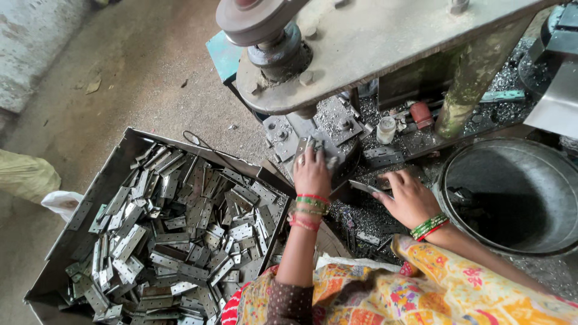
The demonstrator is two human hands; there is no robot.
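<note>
The left hand (312, 171) presses a hinge (317, 146) flat on the press block (337, 141); the right hand (410, 197) pinches a metal strip (365, 187) nearby. Fingers should stay clear of the punch.

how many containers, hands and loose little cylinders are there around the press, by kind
metal tray heaped with hinges: 1
round metal tub: 1
hands, left hand on the press bed, right hand holding a hinge plate: 2
small white cylinder: 1
small red cylinder: 1
total: 6
</note>
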